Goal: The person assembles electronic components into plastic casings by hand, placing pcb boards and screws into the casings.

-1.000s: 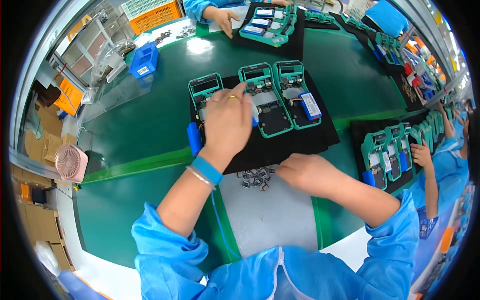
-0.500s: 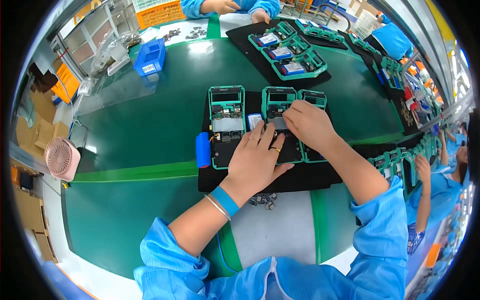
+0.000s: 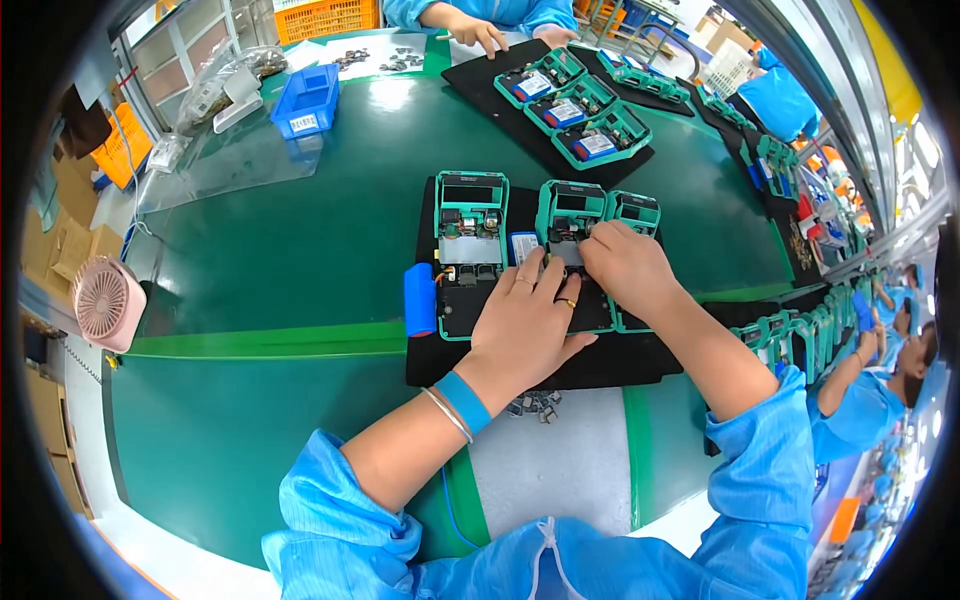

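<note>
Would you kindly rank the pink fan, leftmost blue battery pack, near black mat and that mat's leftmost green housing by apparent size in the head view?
Largest to smallest:
near black mat
leftmost green housing
pink fan
leftmost blue battery pack

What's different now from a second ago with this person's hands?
The right hand has moved away from the pile of small parts to the middle green housing. The left hand has shifted right, uncovering most of the left housing, and reaches the middle one. Whether either holds anything is hidden. The housings still lie side by side on the black mat.
</note>
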A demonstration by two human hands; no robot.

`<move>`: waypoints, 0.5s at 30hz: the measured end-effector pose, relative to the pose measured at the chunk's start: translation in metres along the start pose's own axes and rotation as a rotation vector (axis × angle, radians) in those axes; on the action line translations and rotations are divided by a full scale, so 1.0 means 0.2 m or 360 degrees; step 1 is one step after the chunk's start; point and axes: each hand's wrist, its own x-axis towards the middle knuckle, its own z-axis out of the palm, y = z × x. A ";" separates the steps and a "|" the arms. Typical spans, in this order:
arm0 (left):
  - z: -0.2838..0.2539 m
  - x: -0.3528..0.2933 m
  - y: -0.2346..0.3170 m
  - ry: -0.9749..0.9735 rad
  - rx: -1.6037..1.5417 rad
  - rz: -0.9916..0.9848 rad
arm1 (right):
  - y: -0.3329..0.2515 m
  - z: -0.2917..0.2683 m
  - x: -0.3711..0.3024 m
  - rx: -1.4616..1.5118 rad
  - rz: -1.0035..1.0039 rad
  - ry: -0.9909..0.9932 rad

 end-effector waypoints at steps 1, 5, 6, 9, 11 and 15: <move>0.00 0.00 0.00 -0.0010 -0.0014 -0.0004 | 0.00 0.00 0.00 0.0001 0.0001 0.0000; -0.01 -0.01 -0.01 -0.0010 -0.0026 -0.0012 | -0.02 -0.02 0.04 -0.0064 -0.0034 -0.0098; -0.02 -0.02 -0.01 -0.0009 -0.0026 -0.0010 | -0.03 -0.03 0.05 -0.0065 -0.0048 -0.0101; -0.03 0.03 0.00 -0.0036 -0.0006 0.0020 | 0.01 -0.01 0.04 -0.0072 0.0063 -0.0091; -0.05 0.02 -0.03 -0.0094 0.0013 0.0045 | 0.00 -0.05 0.09 -0.0087 0.0095 -0.0121; -0.12 0.06 -0.08 -0.0143 -0.0032 0.0173 | 0.00 -0.05 0.14 -0.0229 0.0138 -0.0253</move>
